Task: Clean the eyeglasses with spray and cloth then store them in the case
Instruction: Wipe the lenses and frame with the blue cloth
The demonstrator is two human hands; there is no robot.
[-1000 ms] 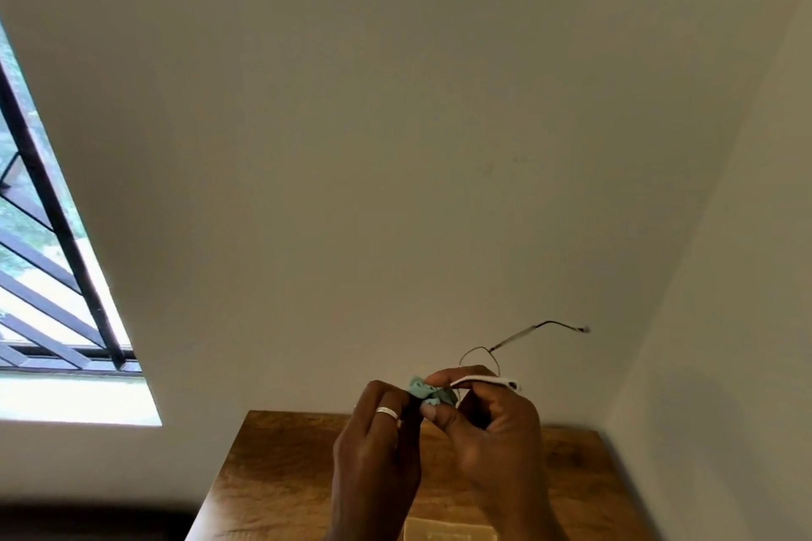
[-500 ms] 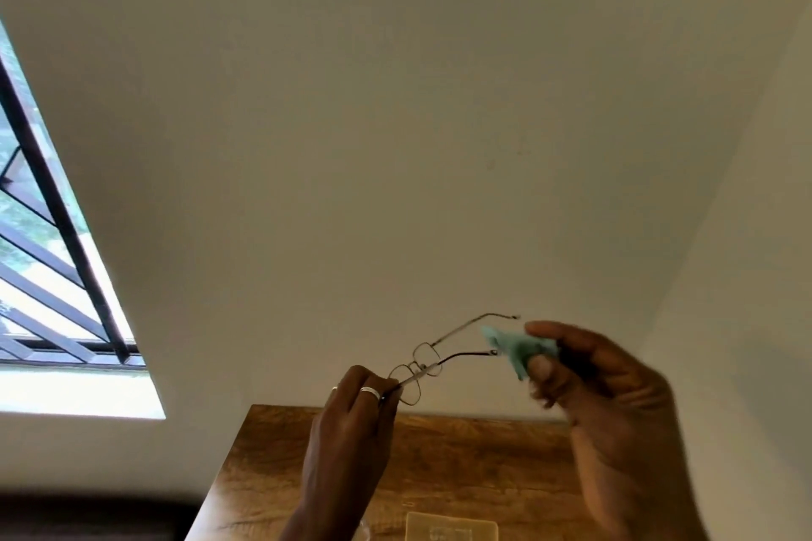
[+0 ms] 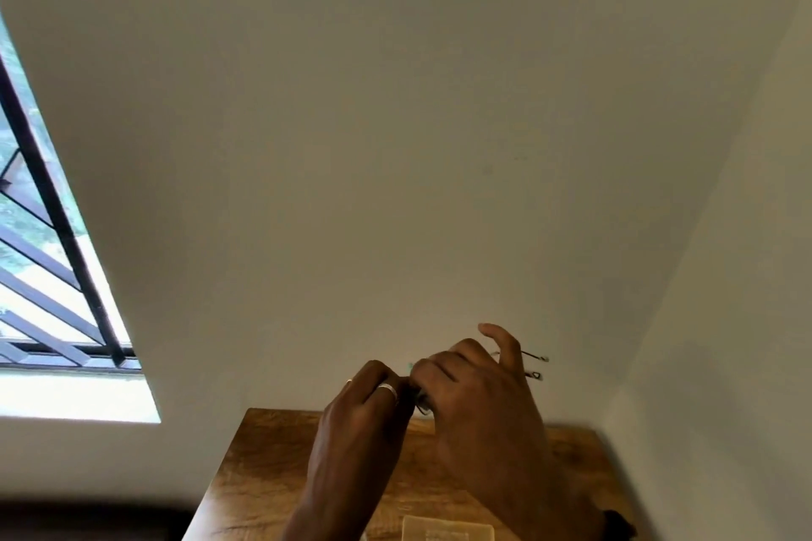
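Head view. Holds the eyeglasses [image 3: 422, 398] up in front of a pale wall [image 3: 439, 145], above the far part of a wooden table [image 3: 272, 452] and clear of its top. Grips them at the front with the left hand [image 3: 364, 409], fingers curled tight round the frame, a silver ring [image 3: 389, 387] on 1 finger. Meets that hand with the right hand [image 3: 479, 404], back turned to the camera, fingers bent over the glasses, 1 finger lifted and crooked above the rest. Pinches a teal cloth [image 3: 411, 365] there, judging by the thin sliver peeking out at the top where the 2 hands touch. Cannot tell exactly where cloth and lens meet, since the back of the right hand covers that spot.

Shows little of the glasses themselves: a dark bit of rim in the gap between the hands, and 2 temple ends [image 3: 544, 359] sticking out to the right past the right hand, 1 above the other and close together.

Lower down, on the table at the bottom edge of the view, a pale flat rectangle [image 3: 448, 531], lying under and between the forearms, too cut off to identify. At the left, a window [image 3: 26, 312] with black bars [image 3: 57, 211], bright daylight and blurred green outside.
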